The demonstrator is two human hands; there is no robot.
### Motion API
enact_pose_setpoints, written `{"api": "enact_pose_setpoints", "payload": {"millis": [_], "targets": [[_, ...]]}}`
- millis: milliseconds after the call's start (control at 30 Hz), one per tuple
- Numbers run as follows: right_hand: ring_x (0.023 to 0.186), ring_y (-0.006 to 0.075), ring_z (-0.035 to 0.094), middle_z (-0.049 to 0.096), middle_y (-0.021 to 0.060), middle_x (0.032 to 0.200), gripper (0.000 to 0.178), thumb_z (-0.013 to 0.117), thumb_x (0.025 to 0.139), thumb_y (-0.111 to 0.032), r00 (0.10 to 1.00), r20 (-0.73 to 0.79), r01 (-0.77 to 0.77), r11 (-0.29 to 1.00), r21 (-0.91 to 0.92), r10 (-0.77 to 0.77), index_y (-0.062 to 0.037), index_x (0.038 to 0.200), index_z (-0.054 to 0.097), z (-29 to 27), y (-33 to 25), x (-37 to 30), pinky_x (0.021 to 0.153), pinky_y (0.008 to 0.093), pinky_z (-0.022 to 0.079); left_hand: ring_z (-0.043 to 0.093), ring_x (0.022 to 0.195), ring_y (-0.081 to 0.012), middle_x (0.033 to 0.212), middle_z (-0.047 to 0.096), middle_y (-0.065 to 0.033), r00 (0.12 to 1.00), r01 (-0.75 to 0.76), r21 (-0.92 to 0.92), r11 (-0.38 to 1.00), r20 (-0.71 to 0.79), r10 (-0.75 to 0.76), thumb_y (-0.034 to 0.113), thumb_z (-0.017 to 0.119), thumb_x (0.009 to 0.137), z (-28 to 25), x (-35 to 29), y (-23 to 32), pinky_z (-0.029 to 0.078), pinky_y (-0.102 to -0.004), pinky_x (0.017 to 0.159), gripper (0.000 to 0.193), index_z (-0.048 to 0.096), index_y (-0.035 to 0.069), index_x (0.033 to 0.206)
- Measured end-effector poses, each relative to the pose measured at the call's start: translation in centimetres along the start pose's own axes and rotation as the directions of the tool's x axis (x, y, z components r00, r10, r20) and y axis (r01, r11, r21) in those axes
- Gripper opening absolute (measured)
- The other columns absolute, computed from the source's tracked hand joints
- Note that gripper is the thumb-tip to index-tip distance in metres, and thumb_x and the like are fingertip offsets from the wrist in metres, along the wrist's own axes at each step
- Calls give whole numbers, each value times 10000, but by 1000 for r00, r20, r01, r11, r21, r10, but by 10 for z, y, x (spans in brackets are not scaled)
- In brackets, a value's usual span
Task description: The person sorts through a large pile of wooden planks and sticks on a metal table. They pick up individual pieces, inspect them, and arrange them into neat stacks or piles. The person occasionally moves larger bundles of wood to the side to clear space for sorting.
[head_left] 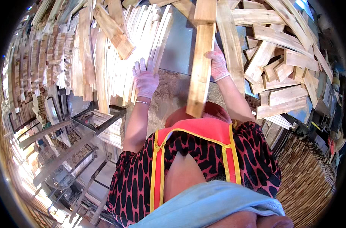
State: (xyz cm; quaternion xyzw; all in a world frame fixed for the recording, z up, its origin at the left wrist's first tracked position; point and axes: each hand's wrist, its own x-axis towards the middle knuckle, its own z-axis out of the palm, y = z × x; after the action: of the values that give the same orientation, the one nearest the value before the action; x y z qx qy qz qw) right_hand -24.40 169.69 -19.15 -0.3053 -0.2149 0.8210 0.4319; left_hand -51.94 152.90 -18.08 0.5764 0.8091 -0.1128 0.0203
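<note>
A long wooden board (201,60) points away from my body, its near end above my red apron. My right hand (218,65), in a pale glove, grips the board's right edge partway along. On the left, my gloved left hand (145,79) rests with its fingers stretched out on the near ends of a row of pale wooden strips (142,34); nothing is held in it. Bright light washes out part of that row. Just right of my right hand lies another long board (230,41).
Loose short boards (281,70) are heaped at the right. Stacked strips (32,60) fill the left. A grey-blue tabletop (178,49) shows between the wood. At lower left are a metal frame (99,119) and a fan (63,176); lower right holds a large stack of wood pieces (302,171).
</note>
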Motion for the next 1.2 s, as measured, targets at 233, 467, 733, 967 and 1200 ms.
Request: {"api": "enact_pose_setpoints", "payload": {"millis": [233,467,733,967,1200], "targets": [[1056,287,708,684,131,1250,879,555,717,171,985,-123,-122,992,17,124,-48,1566,477,26,70,-17,966,421,619,331,1553,-394,1690,361,-156,998,-50,-66,997,39,53,508,719,912,-13,1,-8,248,-574,1276,915,355,131,1662],[1029,240,702,702,101,1184,798,639,774,147,984,-172,-78,981,-177,47,-29,1541,510,74,111,-16,962,369,593,332,1582,-403,1697,324,-289,954,-2,-745,667,199,225,526,843,804,-16,-52,35,322,-422,1284,1221,201,-9,1694],[1398,398,509,524,221,1551,1016,826,785,-571,807,-89,-477,-557,-680,-583,-72,1577,431,35,2,-15,1167,531,391,687,1073,-248,1401,603,-176,811,560,-723,-405,378,446,105,797,883,-13,-35,-33,602,-330,928,1035,182,-14,1707],[1277,424,619,649,227,1393,1074,871,749,-548,832,-212,-495,-512,-702,-513,-80,1581,380,21,15,-6,1067,513,502,638,1272,-235,1351,657,-120,909,-142,-962,234,-33,416,87,755,798,-69,-42,-131,499,-347,1122,733,578,-4,1504],[1246,421,656,656,302,1360,981,876,824,-389,882,-351,-256,306,-917,-314,40,1548,374,66,60,-7,1063,462,533,540,1294,-352,1395,569,-191,776,-94,-41,995,-629,48,423,756,876,-65,14,-165,414,-560,1146,671,587,98,1439]]}}
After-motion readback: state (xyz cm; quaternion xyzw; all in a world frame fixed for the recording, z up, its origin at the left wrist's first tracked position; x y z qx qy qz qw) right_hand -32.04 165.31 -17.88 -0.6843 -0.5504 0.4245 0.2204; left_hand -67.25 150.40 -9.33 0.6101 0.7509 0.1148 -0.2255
